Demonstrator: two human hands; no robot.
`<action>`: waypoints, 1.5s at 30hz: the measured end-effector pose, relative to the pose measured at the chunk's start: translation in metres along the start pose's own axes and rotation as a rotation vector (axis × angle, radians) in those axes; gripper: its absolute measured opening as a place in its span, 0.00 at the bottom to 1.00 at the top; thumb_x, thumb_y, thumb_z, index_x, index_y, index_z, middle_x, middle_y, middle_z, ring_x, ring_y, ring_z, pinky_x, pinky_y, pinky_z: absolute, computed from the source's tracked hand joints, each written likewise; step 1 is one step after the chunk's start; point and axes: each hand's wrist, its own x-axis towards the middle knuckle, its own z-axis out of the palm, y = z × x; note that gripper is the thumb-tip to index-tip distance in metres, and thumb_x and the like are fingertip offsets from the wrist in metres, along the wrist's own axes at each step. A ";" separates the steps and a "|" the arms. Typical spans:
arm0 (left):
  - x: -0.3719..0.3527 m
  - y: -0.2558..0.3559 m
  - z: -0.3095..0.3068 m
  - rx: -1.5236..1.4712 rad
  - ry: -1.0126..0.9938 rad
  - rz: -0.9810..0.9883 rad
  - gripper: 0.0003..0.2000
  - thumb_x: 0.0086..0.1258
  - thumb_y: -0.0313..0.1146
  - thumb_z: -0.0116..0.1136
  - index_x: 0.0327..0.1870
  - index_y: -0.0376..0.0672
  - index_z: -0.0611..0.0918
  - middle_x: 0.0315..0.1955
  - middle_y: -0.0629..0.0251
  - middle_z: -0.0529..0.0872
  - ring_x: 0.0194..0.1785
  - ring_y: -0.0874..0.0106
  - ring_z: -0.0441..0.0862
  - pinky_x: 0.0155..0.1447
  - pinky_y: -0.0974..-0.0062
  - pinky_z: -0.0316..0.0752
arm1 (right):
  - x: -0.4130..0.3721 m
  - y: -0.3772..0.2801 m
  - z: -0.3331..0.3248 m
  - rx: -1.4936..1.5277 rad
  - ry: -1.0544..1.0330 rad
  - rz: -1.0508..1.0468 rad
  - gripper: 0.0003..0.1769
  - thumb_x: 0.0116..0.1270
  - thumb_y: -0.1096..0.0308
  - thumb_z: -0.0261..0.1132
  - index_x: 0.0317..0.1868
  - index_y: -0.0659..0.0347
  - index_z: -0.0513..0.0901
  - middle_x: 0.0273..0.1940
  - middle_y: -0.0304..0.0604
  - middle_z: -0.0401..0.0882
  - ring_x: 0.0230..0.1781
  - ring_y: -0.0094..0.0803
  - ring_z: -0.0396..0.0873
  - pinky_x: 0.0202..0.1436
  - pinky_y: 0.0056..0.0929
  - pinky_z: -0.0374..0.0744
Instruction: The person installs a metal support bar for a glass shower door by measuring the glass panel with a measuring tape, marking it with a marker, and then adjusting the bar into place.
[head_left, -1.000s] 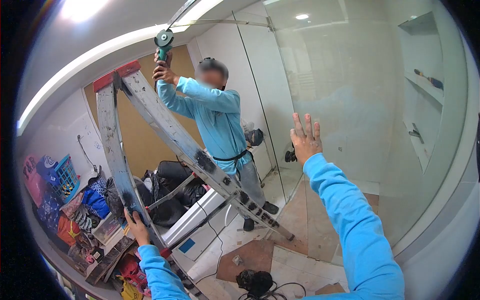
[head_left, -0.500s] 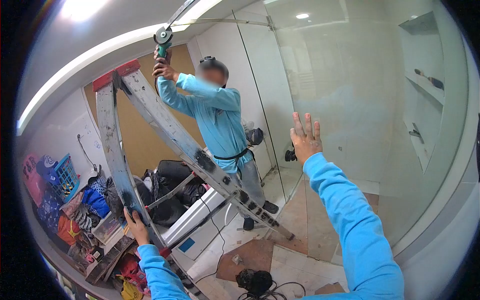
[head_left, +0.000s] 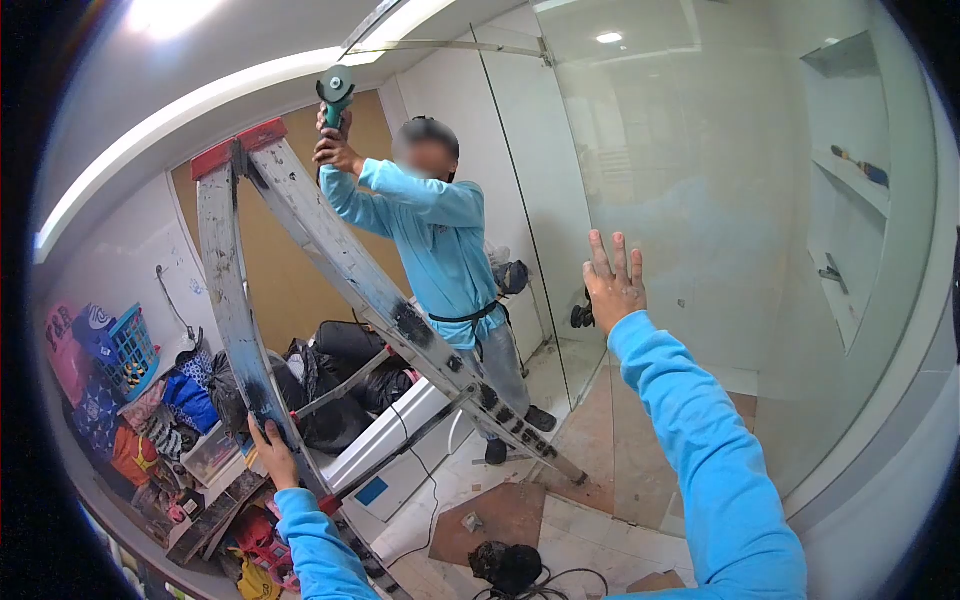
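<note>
My left hand [head_left: 275, 458] grips the rail of a paint-stained stepladder [head_left: 232, 290], its fingers round the rail's edge. To the right, my right hand [head_left: 616, 290] is raised with fingers spread, its palm toward a large clear glass panel [head_left: 690, 330] and seemingly flat against it. Behind the ladder stands a co-worker [head_left: 435, 250] in a light blue shirt. Both of that person's hands hold a green angle grinder [head_left: 335, 98] overhead, its disc a little below the metal rail [head_left: 430, 45] along the glass top.
Black bags [head_left: 335, 415] and a white box-like unit [head_left: 390, 440] lie behind the ladder. Clothes and a blue basket [head_left: 132, 350] crowd the left. A cord [head_left: 432, 490] and a dark bundle [head_left: 510, 568] are on the floor. Wall niches [head_left: 850, 180] hold a brush [head_left: 860, 165].
The co-worker's grinder has come down slightly, away from the metal rail, and its disc has turned. Both my hands stay where they were.
</note>
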 end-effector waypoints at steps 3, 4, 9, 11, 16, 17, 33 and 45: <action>0.000 0.000 0.000 -0.007 -0.002 -0.006 0.31 0.76 0.52 0.45 0.70 0.38 0.62 0.63 0.47 0.71 0.64 0.57 0.69 0.67 0.69 0.59 | 0.000 0.001 0.000 0.010 0.010 0.001 0.02 0.63 0.66 0.61 0.35 0.47 0.80 0.77 0.32 0.40 0.78 0.49 0.33 0.77 0.52 0.42; 0.000 0.000 -0.001 -0.007 -0.006 -0.009 0.30 0.76 0.51 0.45 0.70 0.38 0.62 0.63 0.47 0.71 0.64 0.57 0.69 0.67 0.69 0.59 | 0.000 0.001 -0.001 0.010 0.009 0.001 0.02 0.63 0.66 0.61 0.35 0.47 0.80 0.77 0.32 0.40 0.78 0.49 0.33 0.77 0.52 0.42; 0.000 0.000 0.000 -0.036 -0.001 -0.001 0.29 0.77 0.49 0.45 0.70 0.37 0.62 0.63 0.48 0.71 0.65 0.58 0.69 0.67 0.70 0.59 | -0.001 0.001 -0.001 0.071 -0.043 0.001 0.03 0.64 0.67 0.61 0.37 0.48 0.80 0.77 0.33 0.40 0.78 0.48 0.33 0.76 0.52 0.46; 0.000 -0.001 0.000 -0.024 -0.001 -0.010 0.29 0.77 0.48 0.45 0.70 0.37 0.62 0.64 0.48 0.71 0.65 0.58 0.69 0.67 0.70 0.59 | -0.001 0.000 0.000 0.063 -0.038 0.002 0.03 0.64 0.67 0.61 0.37 0.49 0.80 0.77 0.33 0.40 0.78 0.48 0.33 0.76 0.52 0.47; 0.002 -0.004 0.001 -0.035 0.002 -0.022 0.29 0.77 0.48 0.45 0.70 0.37 0.63 0.63 0.48 0.71 0.65 0.58 0.68 0.68 0.69 0.59 | -0.001 0.001 0.000 0.085 -0.042 0.006 0.03 0.64 0.67 0.61 0.37 0.48 0.80 0.77 0.33 0.40 0.78 0.48 0.33 0.77 0.52 0.44; 0.002 -0.006 0.002 -0.035 0.002 -0.022 0.29 0.77 0.48 0.45 0.70 0.37 0.63 0.63 0.48 0.71 0.65 0.58 0.68 0.68 0.69 0.59 | -0.001 0.000 0.001 0.065 -0.035 0.006 0.03 0.63 0.67 0.61 0.36 0.47 0.80 0.77 0.33 0.40 0.78 0.48 0.33 0.77 0.51 0.42; 0.000 0.003 0.000 -0.014 -0.007 -0.004 0.30 0.76 0.51 0.45 0.70 0.38 0.62 0.64 0.48 0.70 0.65 0.57 0.68 0.68 0.69 0.58 | -0.001 0.001 -0.001 0.021 -0.039 0.008 0.04 0.63 0.66 0.62 0.38 0.45 0.81 0.77 0.32 0.41 0.78 0.47 0.36 0.77 0.51 0.41; 0.001 0.000 0.001 0.004 -0.001 0.007 0.29 0.77 0.49 0.44 0.70 0.37 0.62 0.64 0.47 0.70 0.65 0.57 0.68 0.68 0.69 0.58 | -0.001 0.000 0.001 0.052 -0.009 0.009 0.02 0.63 0.66 0.62 0.36 0.46 0.80 0.77 0.31 0.41 0.78 0.47 0.36 0.77 0.51 0.41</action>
